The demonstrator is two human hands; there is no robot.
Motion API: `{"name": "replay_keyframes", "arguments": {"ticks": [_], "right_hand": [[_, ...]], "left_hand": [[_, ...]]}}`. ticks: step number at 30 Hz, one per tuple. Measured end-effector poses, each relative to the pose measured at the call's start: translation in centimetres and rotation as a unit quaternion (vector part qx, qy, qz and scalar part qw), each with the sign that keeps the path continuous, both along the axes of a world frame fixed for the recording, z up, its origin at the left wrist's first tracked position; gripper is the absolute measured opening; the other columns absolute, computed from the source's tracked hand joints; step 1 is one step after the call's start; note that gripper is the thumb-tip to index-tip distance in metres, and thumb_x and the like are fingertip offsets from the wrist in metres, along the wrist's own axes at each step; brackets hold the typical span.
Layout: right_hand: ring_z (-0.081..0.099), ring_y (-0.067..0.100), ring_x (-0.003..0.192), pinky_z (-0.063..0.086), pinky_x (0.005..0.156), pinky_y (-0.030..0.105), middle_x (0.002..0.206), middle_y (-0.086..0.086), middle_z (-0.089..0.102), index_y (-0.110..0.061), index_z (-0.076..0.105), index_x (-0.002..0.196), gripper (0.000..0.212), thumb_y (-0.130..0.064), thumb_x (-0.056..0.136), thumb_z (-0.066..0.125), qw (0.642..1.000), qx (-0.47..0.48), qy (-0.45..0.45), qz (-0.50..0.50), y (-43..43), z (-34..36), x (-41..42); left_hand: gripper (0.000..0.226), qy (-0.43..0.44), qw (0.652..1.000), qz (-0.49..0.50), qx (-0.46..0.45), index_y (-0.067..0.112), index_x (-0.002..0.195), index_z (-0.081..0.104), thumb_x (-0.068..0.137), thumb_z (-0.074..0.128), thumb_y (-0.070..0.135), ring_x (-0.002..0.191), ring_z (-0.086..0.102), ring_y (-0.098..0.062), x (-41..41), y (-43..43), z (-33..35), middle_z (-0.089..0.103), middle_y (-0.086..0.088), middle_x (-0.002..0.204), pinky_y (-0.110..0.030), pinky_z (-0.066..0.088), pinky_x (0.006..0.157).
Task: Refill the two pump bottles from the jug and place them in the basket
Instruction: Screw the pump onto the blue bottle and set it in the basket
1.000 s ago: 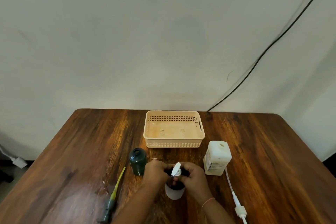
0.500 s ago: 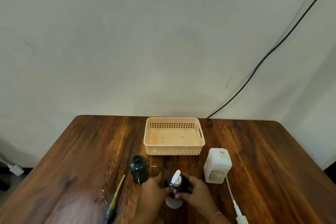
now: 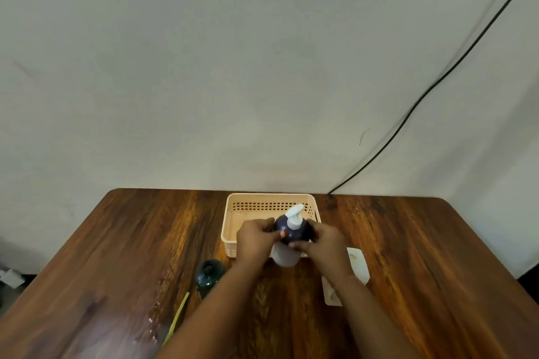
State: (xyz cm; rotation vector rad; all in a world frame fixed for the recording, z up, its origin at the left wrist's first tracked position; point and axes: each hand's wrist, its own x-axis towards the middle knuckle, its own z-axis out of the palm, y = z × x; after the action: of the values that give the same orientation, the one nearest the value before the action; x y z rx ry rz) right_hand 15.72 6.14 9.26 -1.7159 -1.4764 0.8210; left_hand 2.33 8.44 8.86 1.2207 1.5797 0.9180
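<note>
**Two hands hold a pump bottle at the basket's near wall**

Both hands grip one pump bottle (image 3: pixel 294 232). The left hand (image 3: pixel 253 239) and the right hand (image 3: pixel 323 245) curl their fingers round its dark upper body from either side. The bottle stands upright, with a white pump head and a pale base, over the near wall of the beige slotted basket (image 3: pixel 271 197). Whether it touches the basket cannot be told.

A green bottle (image 3: pixel 208 274) with an open neck stands to the left, near a yellow pump tube (image 3: pixel 178 315). A white jug (image 3: pixel 357 265) sits partly behind the right forearm, its label too blurred to read.

Everything rests on a dark, streaky wooden table (image 3: pixel 116 242) against a plain pale wall (image 3: pixel 204 67). A black cable (image 3: pixel 437 81) runs diagonally down the wall.
</note>
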Motion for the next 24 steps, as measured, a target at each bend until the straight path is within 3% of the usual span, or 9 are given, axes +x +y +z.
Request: {"name": "replay_keyframes", "arguments": {"ticks": [4,8,12,15,24], "right_hand": [[0.061,0.026,0.103,0.051,0.090,0.039,0.114,0.008,0.067,-0.011,0.061,0.115,0.053,-0.023,0.067,0.080,0.999,0.005,-0.036,-0.022,5.0,0.7,1.1],[0.061,0.027,0.103,0.049,0.090,0.036,0.115,0.011,0.067,-0.011,0.061,0.115,0.052,-0.025,0.068,0.079,0.998,-0.029,-0.042,-0.037,8.4,-0.9,1.6],[0.057,0.029,0.110,0.045,0.095,0.036,0.122,0.013,0.063,-0.009,0.056,0.121,0.054,-0.022,0.073,0.076,0.996,-0.065,-0.030,-0.058,10.2,-3.7,1.1],[0.056,0.029,0.113,0.043,0.098,0.038,0.124,0.012,0.061,-0.012,0.054,0.124,0.054,-0.021,0.074,0.075,0.994,-0.087,-0.019,-0.066,11.1,-5.5,0.7],[0.056,0.030,0.112,0.043,0.098,0.038,0.122,0.013,0.062,-0.010,0.057,0.119,0.049,-0.020,0.074,0.074,0.991,-0.106,-0.012,-0.084,12.3,-6.8,0.4]], "left_hand": [[0.036,-0.064,0.998,-0.012,0.017,0.004,0.119,0.064,0.083,0.063,-0.002,0.107,0.060,-0.019,1.0,4.5,0.8,0.069,-0.009,0.115,-0.029,0.046,0.093],[0.041,-0.082,0.995,-0.055,0.002,0.008,0.117,0.066,0.085,0.046,-0.011,0.109,0.057,-0.020,2.1,7.8,-1.4,0.067,-0.003,0.106,-0.029,0.042,0.092],[0.037,-0.079,0.994,-0.066,-0.038,0.009,0.122,0.060,0.094,0.038,-0.001,0.113,0.055,-0.023,3.2,9.7,-4.0,0.064,-0.009,0.116,-0.029,0.041,0.096],[0.038,-0.082,0.993,-0.072,-0.052,0.007,0.126,0.057,0.096,0.036,-0.001,0.116,0.053,-0.022,3.3,10.3,-5.4,0.062,-0.010,0.121,-0.030,0.039,0.100],[0.049,-0.097,0.990,-0.083,-0.055,0.009,0.132,0.051,0.091,0.034,-0.011,0.112,0.045,-0.013,3.1,10.9,-6.7,0.056,-0.003,0.123,-0.024,0.033,0.093]]}}
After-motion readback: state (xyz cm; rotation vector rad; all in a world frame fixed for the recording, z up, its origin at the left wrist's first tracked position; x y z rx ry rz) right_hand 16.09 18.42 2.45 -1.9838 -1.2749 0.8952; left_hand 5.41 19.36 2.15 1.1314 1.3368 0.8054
